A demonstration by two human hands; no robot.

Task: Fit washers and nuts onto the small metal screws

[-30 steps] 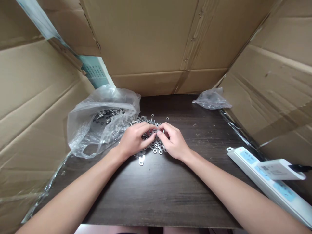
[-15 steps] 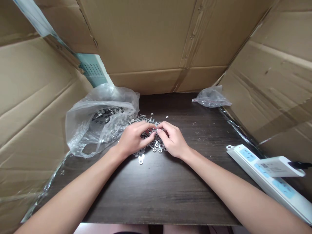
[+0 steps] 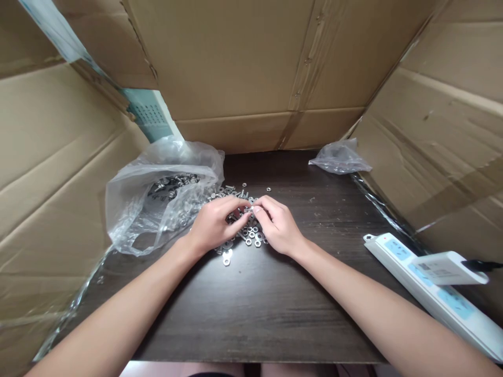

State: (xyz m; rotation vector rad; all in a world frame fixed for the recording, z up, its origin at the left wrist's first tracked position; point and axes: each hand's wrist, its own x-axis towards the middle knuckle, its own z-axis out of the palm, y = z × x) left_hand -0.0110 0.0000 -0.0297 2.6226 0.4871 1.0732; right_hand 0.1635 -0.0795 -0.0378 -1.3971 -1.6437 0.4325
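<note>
My left hand (image 3: 216,222) and my right hand (image 3: 277,225) meet over a heap of small metal nuts, washers and bolts (image 3: 251,235) on a dark wooden table (image 3: 255,314). Both hands have their fingers curled, and the fingertips pinch a small metal piece (image 3: 249,209) between them; its exact kind is too small to tell. A large washer (image 3: 227,257) lies just below my left hand. To the left lies a clear plastic bag (image 3: 157,193) holding more metal hardware.
Cardboard walls (image 3: 251,73) enclose the table on the left, back and right. A small crumpled plastic bag (image 3: 340,158) lies at the back right. A white power strip (image 3: 428,293) with a white adapter (image 3: 448,267) plugged in sits at the right.
Both hands stay over the heap, fingertips together. The fingers shift only slightly around the small piece; the camera drifted a little.
</note>
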